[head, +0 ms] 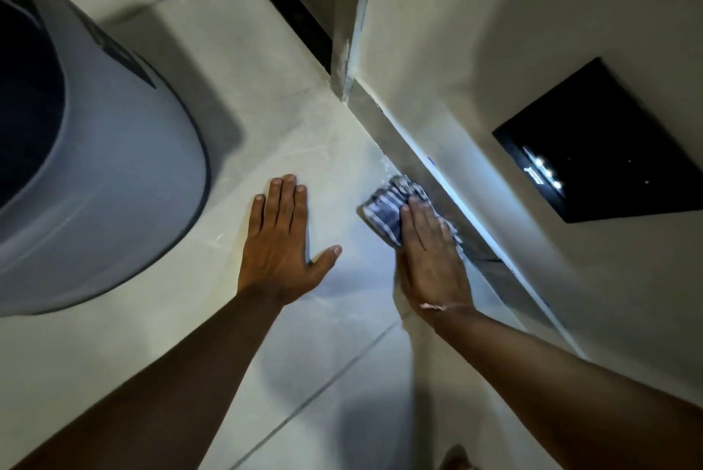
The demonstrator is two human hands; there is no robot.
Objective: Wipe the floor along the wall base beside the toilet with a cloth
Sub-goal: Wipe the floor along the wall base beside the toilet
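A blue-and-white checked cloth (pixel 388 205) lies bunched on the pale floor tiles, right against the grey skirting (pixel 422 169) at the wall base. My right hand (pixel 431 260) presses flat on the cloth, fingers together and pointing away from me; part of the cloth is hidden under the palm. My left hand (pixel 283 241) rests flat on the floor (pixel 236 317) to the left of the cloth, fingers spread, holding nothing. The white toilet (pixel 114 172) fills the left side, close to my left hand.
The wall rises on the right and carries a black glossy panel (pixel 605 146) with light reflections. A corner post (pixel 348 51) and a dark strip (pixel 289 1) run away at the top. Grout lines cross the tiles. White smears mark the floor near the skirting.
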